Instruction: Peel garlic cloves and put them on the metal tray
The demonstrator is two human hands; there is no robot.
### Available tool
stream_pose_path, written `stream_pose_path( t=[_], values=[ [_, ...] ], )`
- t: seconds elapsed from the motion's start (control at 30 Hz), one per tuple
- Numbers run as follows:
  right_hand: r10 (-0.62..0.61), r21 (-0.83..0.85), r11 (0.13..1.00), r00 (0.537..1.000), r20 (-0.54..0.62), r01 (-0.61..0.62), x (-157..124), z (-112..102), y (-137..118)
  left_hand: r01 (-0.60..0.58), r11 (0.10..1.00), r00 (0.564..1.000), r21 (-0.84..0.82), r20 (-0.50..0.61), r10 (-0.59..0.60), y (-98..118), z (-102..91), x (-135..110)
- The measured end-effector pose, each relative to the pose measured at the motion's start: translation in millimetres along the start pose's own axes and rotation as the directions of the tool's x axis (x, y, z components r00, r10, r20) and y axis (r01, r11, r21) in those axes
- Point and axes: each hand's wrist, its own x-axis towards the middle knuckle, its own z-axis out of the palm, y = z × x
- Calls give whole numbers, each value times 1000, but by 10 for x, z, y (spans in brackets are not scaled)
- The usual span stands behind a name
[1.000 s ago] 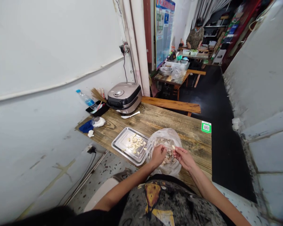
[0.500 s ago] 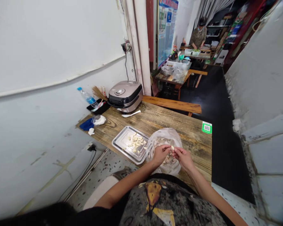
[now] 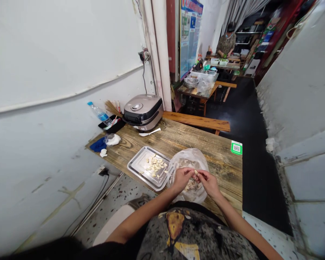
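Note:
My left hand (image 3: 182, 178) and my right hand (image 3: 209, 181) meet over an open clear plastic bag (image 3: 189, 159) of garlic near the front edge of the wooden table (image 3: 195, 142). Both hands pinch one small pale garlic clove (image 3: 196, 172) between their fingertips. Left of the bag lies a metal tray (image 3: 141, 164) with several peeled cloves (image 3: 155, 164) on it.
A silver rice cooker (image 3: 143, 110), a white spoon (image 3: 150, 132), a water bottle (image 3: 99, 112), a black holder (image 3: 112, 125) and blue and white cloths (image 3: 105, 142) stand at the table's far left. A green QR sticker (image 3: 236, 147) marks the right edge. A bench (image 3: 197, 121) and a person (image 3: 226, 41) are beyond.
My left hand has come up from inside the bag to join my right hand on the clove. Both hands have drawn slightly closer to me.

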Motion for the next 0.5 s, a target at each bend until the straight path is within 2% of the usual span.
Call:
stream_pose_path(
  t=[0.33, 0.5],
  values=[
    [37, -4, 999, 997, 72, -37, 2, 11, -36, -63, 987, 993, 150, -86, 77, 27, 23, -6],
    [-11, -97, 995, 999, 44, 15, 30, 4, -96, -88, 976, 991, 198, -78, 105, 16, 44, -21]
  ],
)
